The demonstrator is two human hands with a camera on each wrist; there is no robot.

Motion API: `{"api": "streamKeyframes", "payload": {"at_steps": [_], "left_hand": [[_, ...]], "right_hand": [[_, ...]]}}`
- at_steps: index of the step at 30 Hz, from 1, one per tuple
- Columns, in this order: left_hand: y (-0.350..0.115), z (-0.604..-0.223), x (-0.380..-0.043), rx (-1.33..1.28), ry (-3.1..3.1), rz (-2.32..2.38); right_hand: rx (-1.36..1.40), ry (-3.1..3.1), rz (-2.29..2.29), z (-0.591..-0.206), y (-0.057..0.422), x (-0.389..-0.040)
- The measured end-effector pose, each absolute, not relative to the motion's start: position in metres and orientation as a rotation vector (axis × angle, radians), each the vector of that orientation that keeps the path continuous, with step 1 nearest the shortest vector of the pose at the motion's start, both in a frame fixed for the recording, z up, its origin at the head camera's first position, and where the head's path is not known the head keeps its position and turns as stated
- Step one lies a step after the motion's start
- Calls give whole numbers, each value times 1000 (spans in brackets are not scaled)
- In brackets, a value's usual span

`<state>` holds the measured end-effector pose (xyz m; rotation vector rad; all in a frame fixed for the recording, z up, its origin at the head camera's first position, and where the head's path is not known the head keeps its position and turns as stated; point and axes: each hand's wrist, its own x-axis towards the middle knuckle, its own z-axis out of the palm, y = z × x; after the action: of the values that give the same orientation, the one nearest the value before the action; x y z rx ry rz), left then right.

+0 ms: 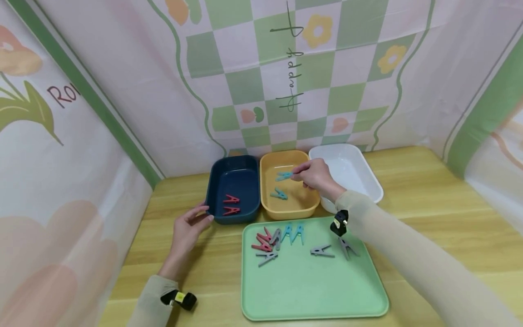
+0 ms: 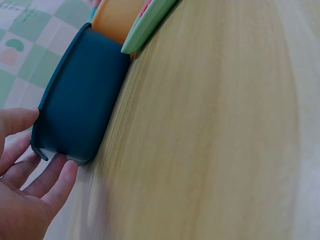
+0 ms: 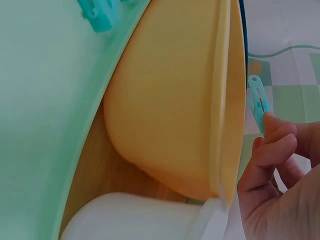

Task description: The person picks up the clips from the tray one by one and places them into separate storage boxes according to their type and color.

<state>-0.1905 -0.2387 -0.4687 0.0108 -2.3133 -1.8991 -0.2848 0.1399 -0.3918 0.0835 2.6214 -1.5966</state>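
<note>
My right hand (image 1: 318,176) pinches a turquoise clothespin (image 1: 283,175) between thumb and fingertips, over the yellow bin (image 1: 289,214). In the right wrist view the held clothespin (image 3: 258,97) points away from the fingertips. Another turquoise clothespin (image 1: 279,194) lies on the yellow bin's floor. My left hand (image 1: 185,232) touches the near left corner of the dark blue bin (image 1: 234,179); in the left wrist view its extended fingers (image 2: 61,187) lie along that bin's end, with the thumb at the rim. Two red clothespins (image 1: 231,205) lie inside the blue bin.
A light green tray (image 1: 314,290) sits in front of the bins. It bears red (image 1: 263,244), grey (image 1: 322,251) and turquoise (image 1: 298,233) clothespins. The white bin (image 1: 353,175) stands right of the yellow one, partly behind my right forearm. A printed cloth (image 1: 286,91) hangs behind.
</note>
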Motion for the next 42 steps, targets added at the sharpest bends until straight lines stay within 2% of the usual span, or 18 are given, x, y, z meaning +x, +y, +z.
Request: {"api": "streamKeyframes", "payload": {"at_steps": [20,27,42], "left_hand": [[-240,-471,-192,28,-2338,-1864],[-240,-470,-192,25,-2333,-1866],[-240,-469,-191,51,-2359,-1861]], "right_hand": [[142,2694,-1480,-400,128,-293],[70,2586,-1544,-400,128,-292],[-81,2567,-1575,-380,136,-251]]}}
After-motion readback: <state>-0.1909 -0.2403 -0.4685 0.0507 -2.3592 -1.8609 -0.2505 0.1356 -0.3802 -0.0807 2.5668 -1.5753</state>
